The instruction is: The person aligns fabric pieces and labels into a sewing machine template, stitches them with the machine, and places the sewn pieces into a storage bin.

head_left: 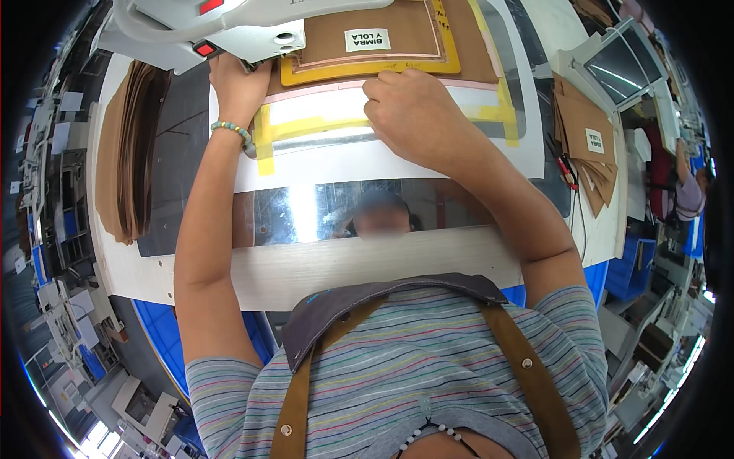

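Note:
A yellow template frame (367, 73) lies over a brown panel (325, 55) that bears a white label (367, 40). My right hand (413, 115) rests at the frame's near edge with fingers curled in; what they hold, if anything, is hidden. Beside the frame's left end, my left hand (241, 88) reaches under the edge of a white sewing machine head (252, 38); the machine partly hides its fingers. Under the frame lies a white sheet (321, 164) with yellow tape strips (264, 141) bordering a cut-out.
Brown panels stand stacked (126, 153) at the left; more labelled panels (585, 134) lie right. Red-handled snips (566, 172) rest near them, below a tilted screen (623, 65). A shiny metal plate (329, 210) spans the table's near side. Another person (692, 191) is far right.

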A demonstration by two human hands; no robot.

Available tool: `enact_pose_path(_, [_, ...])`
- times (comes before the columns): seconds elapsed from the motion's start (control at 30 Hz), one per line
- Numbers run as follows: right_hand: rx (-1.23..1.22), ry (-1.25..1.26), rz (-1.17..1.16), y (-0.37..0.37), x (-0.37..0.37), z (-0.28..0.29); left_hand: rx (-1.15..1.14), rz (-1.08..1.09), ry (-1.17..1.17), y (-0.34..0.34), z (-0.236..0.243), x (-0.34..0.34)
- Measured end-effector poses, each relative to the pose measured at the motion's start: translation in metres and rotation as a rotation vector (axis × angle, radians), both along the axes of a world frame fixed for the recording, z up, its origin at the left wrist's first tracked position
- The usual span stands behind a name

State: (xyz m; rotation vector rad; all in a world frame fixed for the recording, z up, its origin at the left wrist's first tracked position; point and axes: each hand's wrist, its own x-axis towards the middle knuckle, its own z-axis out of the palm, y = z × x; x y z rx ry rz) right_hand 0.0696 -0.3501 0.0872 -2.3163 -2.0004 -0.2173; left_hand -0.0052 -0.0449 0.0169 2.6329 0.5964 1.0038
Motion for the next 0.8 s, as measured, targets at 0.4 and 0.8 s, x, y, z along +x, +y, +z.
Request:
enact_pose_path(0.4, [0.087, 0.019, 0.025, -0.001, 0.007, -0.006, 0.126, 0.013, 0.127, 0.038, -0.003, -0.004])
enact_pose_path(0.8, [0.188, 0.253, 0.13, 0.037, -0.002, -0.017, -0.148, 0.262, -0.263, 0.106, 0.135, -0.264])
